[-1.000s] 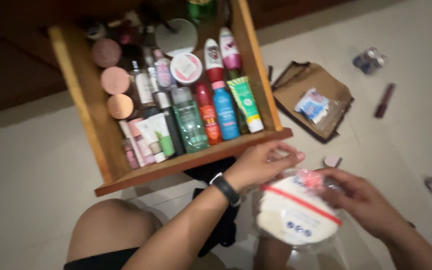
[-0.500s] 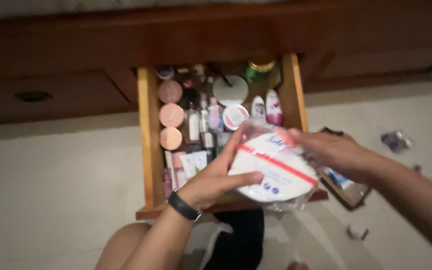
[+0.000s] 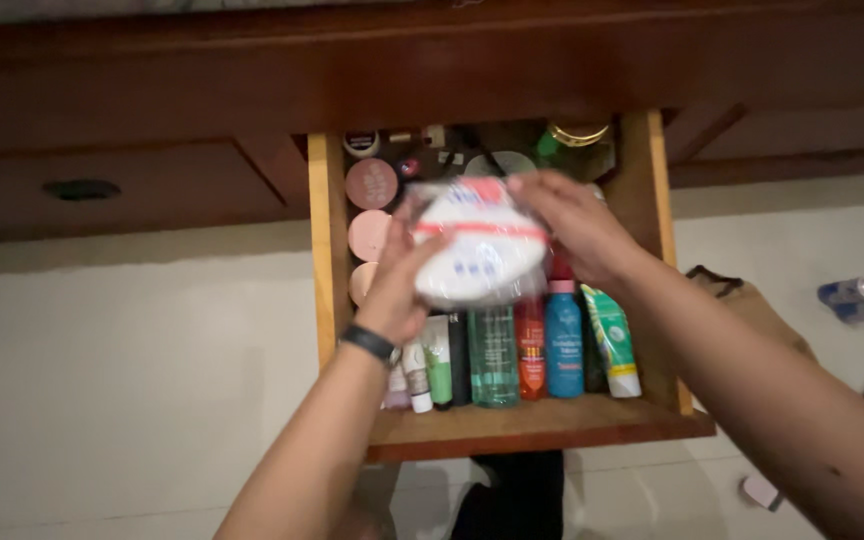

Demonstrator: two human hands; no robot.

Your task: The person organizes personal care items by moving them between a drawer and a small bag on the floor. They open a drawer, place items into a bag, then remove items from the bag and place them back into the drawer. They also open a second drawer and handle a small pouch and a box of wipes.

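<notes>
A dark wooden dresser (image 3: 152, 90) spans the top, with a shut drawer bearing an oval pull (image 3: 80, 189) at left. Below lies a pale tiled floor (image 3: 102, 380), dimly and warmly lit.

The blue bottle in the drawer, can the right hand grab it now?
Probably not right away: the right hand and left hand both hold the cotton pad pack above the blue bottle.

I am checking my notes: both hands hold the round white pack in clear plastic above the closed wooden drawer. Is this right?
Not quite. The head view shows the wooden drawer pulled open, with bottles and tubes inside. The rest holds: the left hand and right hand hold the round white pack above it.
</notes>
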